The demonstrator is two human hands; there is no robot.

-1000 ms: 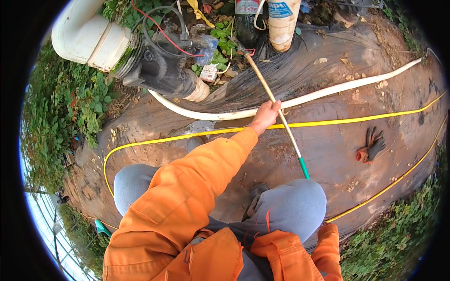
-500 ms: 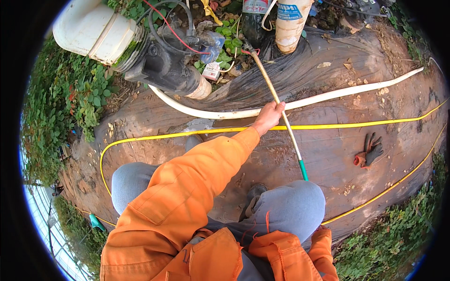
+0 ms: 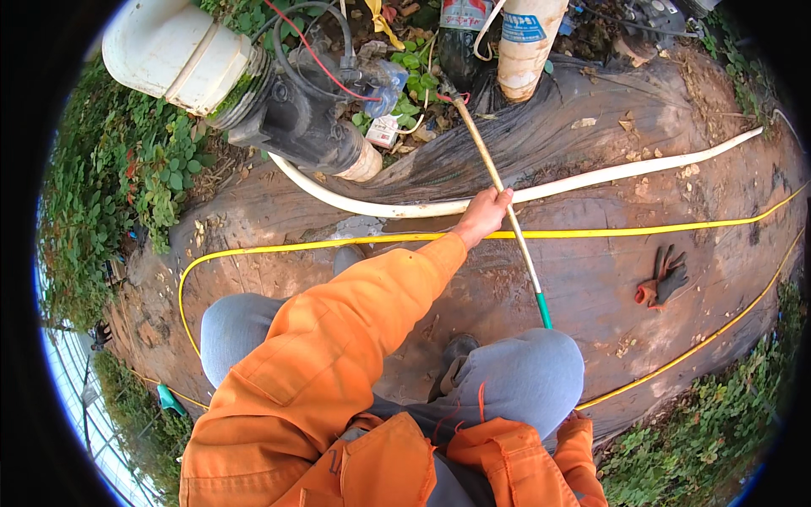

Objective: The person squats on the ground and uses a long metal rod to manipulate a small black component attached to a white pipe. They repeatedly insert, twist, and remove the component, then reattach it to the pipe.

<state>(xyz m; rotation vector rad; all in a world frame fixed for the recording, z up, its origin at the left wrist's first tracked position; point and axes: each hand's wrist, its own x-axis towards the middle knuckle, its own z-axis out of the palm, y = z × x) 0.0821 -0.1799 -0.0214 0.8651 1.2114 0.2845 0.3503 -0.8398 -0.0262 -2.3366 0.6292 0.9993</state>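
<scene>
Gripping a slender rod (image 3: 524, 253) partway along its length, the left hand (image 3: 483, 215) is holding its fingers closed round the shaft. The rod is slanting across the middle of the view, crossing above a white hose (image 3: 634, 173) and a yellow hose (image 3: 625, 233), with its upper end lying near a dark bottle (image 3: 460, 57) and its green end section (image 3: 542, 309) stopping just beside the right knee (image 3: 541, 367). The right hand (image 3: 577, 417) is mostly hiding behind that knee, close to a lower run of yellow hose, and so little of it is showing that I cannot tell whether its fingers are open or closing on anything. For steady control, a snug but relaxed grip seems best, with the wrist lining up with the forearm; because a red wire (image 3: 363, 97) is hanging near the upper end, small, slow movements there would be wiser than wide swings, and both hoses are best left unpinned beneath the shaft. Off to the right, a dark glove (image 3: 670, 275) with an orange-red cuff is lying on the ground sheet (image 3: 574, 287). As for labels, the bottle is carrying a red-and-white one, a stout whitish pipe (image 3: 517, 72) beside it is wearing a blue sticker (image 3: 521, 29) with pale lettering, and a small white box (image 3: 383, 130) is showing tiny reddish marks.
</scene>
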